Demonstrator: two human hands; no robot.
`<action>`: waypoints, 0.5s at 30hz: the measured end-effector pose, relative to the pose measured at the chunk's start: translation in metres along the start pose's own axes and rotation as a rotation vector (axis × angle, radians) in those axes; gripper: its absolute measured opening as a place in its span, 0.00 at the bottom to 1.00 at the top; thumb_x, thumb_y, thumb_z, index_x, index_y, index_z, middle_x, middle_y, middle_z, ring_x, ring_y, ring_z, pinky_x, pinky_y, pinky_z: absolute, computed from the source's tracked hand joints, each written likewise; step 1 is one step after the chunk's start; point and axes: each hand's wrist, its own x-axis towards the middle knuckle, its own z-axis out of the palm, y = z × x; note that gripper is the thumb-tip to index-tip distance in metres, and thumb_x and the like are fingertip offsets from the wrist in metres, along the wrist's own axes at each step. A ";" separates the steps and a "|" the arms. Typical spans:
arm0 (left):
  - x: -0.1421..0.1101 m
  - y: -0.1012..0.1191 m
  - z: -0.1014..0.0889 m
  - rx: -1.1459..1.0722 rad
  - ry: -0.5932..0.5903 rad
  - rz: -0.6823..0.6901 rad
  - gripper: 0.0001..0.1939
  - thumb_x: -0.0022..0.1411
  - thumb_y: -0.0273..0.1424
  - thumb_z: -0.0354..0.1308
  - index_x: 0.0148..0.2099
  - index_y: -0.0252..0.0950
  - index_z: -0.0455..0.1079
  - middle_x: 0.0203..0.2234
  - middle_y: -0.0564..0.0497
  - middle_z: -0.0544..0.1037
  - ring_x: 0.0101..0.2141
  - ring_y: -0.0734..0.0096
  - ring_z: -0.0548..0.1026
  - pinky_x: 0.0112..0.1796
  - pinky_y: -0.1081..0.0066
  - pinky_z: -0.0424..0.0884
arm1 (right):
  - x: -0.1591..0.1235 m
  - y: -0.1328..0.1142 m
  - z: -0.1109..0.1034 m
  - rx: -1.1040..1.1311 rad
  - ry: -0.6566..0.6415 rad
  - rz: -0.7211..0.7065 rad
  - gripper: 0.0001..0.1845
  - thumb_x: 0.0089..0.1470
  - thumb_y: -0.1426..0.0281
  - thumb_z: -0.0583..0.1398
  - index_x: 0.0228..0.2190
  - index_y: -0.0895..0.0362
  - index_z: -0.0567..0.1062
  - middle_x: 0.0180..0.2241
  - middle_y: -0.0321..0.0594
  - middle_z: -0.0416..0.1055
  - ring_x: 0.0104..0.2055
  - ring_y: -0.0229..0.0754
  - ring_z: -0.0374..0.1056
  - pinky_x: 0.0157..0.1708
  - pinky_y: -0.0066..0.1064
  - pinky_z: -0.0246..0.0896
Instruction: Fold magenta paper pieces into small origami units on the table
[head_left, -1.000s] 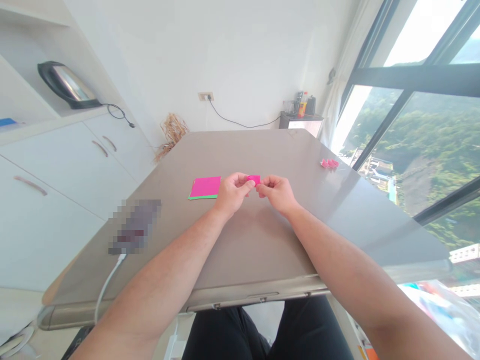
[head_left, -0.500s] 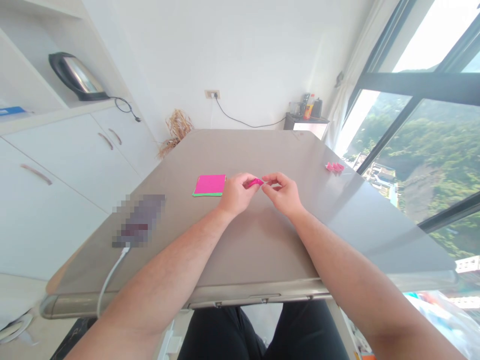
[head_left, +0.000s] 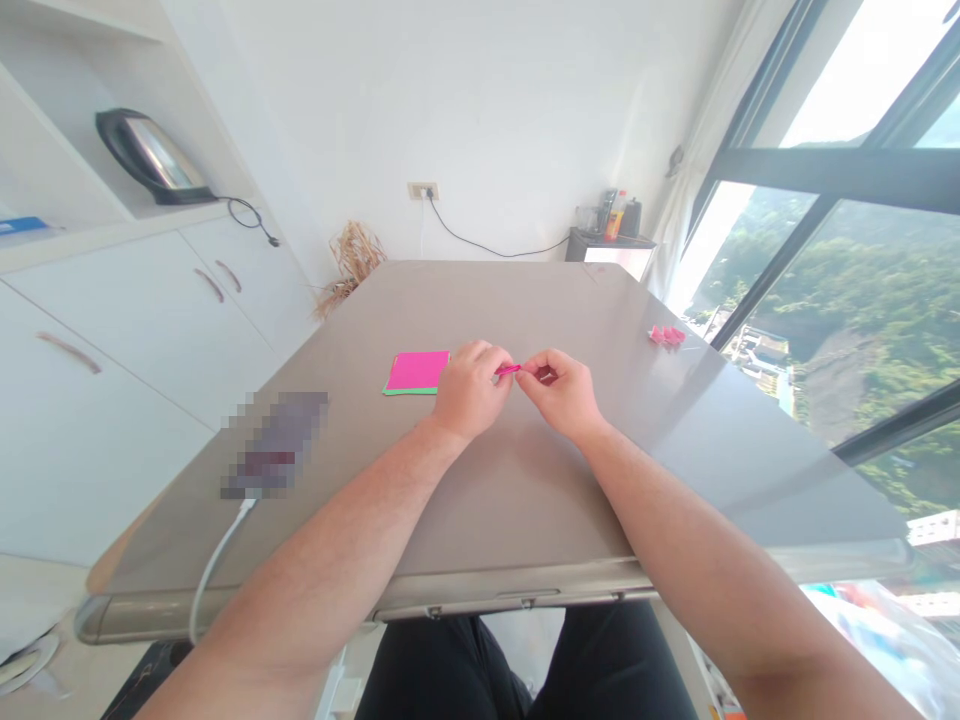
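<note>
Both hands meet over the middle of the grey table (head_left: 525, 480). My left hand (head_left: 469, 388) and my right hand (head_left: 562, 390) each pinch an end of a small folded pink paper (head_left: 508, 370), held edge-on just above the tabletop. Fingers of both hands are curled closed on it. A stack of square paper sheets (head_left: 416, 372), pink on top with a green edge below, lies flat just left of my left hand.
Small folded pink paper pieces (head_left: 666, 335) lie near the table's right edge by the window. A blurred device (head_left: 274, 445) with a white cable (head_left: 214, 565) sits at the left. A kettle (head_left: 154, 160) stands on the shelf; white cabinets line the left.
The pink paper has been pressed flatter between my fingers, from a visible small face to a thin edge. Both hands have dropped slightly toward the table.
</note>
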 end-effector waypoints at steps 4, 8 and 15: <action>0.001 0.000 -0.001 0.038 0.033 0.087 0.06 0.63 0.27 0.56 0.35 0.40 0.73 0.33 0.47 0.77 0.38 0.61 0.70 0.42 0.63 0.65 | 0.000 -0.004 0.001 0.065 -0.006 0.090 0.07 0.48 0.63 0.63 0.26 0.53 0.74 0.26 0.36 0.74 0.28 0.39 0.67 0.32 0.33 0.64; 0.000 0.001 -0.002 -0.013 0.024 0.089 0.07 0.66 0.30 0.55 0.36 0.40 0.74 0.33 0.47 0.78 0.38 0.61 0.71 0.42 0.62 0.66 | 0.001 -0.005 0.000 0.156 -0.003 0.157 0.08 0.48 0.62 0.63 0.27 0.54 0.74 0.24 0.36 0.74 0.28 0.40 0.69 0.31 0.33 0.64; 0.000 -0.001 -0.001 -0.110 0.075 0.060 0.06 0.64 0.33 0.59 0.36 0.41 0.76 0.32 0.48 0.80 0.37 0.63 0.74 0.41 0.63 0.69 | 0.003 -0.007 -0.004 0.188 -0.047 0.168 0.06 0.48 0.65 0.63 0.28 0.55 0.75 0.24 0.35 0.73 0.27 0.39 0.70 0.29 0.31 0.64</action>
